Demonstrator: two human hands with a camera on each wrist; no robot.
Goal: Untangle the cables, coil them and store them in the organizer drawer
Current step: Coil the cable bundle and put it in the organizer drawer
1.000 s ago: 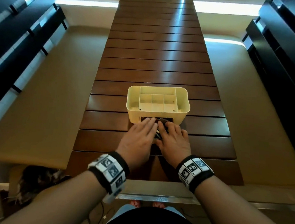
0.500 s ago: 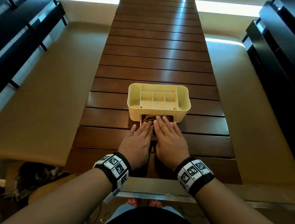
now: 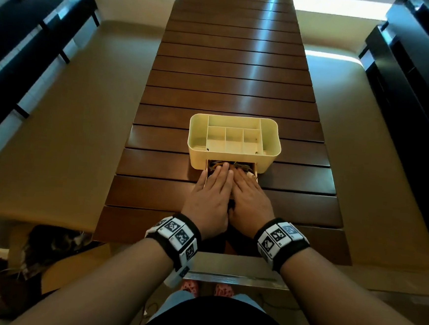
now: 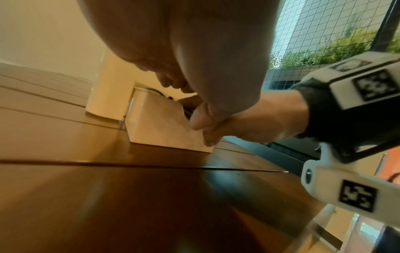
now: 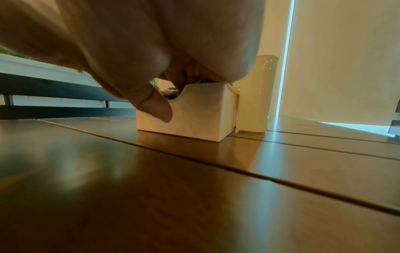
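Note:
A cream organizer (image 3: 268, 155) with divided top compartments stands on the slatted wooden table. Its small drawer (image 3: 255, 169) sticks out of the front, partly slid in, and is also seen as the drawer (image 4: 164, 126) and drawer (image 5: 194, 118) in the wrist views. Dark and orange cables (image 3: 241, 165) lie bunched inside the drawer. My left hand (image 3: 212, 188) and right hand (image 3: 248, 193) lie flat side by side on top of the drawer, straight fingers pressing down on the cables. Most of the cable bundle is hidden under my fingers.
The long brown table (image 3: 230, 74) stretches away behind the organizer. Beige benches run along both sides, dark shelving beyond them. A box with dark clutter (image 3: 47, 249) sits on the floor at the lower left.
Both hands have slid forward with the drawer toward the organizer, so the drawer sits further in and less of the cables shows.

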